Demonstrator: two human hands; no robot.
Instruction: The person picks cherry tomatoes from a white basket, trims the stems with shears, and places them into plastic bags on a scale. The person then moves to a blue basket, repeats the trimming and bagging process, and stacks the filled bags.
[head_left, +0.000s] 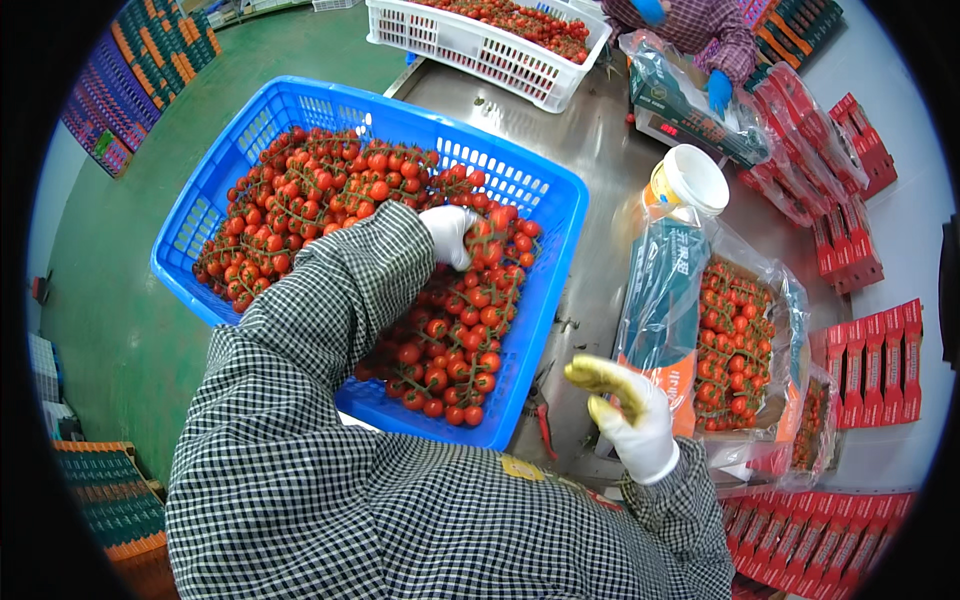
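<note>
A large blue plastic crate (555, 262) holds many red cherry tomatoes on the vine (300, 187). Inside it, toward the right side, my left hand (450, 234) in a white glove has its fingers curled on a cherry tomato truss (491, 238), which looks blurred. My left sleeve hides part of the heap. My right hand (626, 416), in a white glove with yellow-coated fingers, is held empty between the crate and a carton (667, 300), thumb and fingers apart. The carton has a clear plastic liner and contains vine tomatoes (735, 345). Red-handled pruning shears (543, 427) lie beside the crate.
A white bucket (686, 180) stands behind the carton on the metal table (600, 150). A white crate (480, 52) of tomatoes sits at the far end. Across from me, a blue-gloved person (720, 45) handles a carton on a scale (667, 129). Red cartons (874, 367) line the right.
</note>
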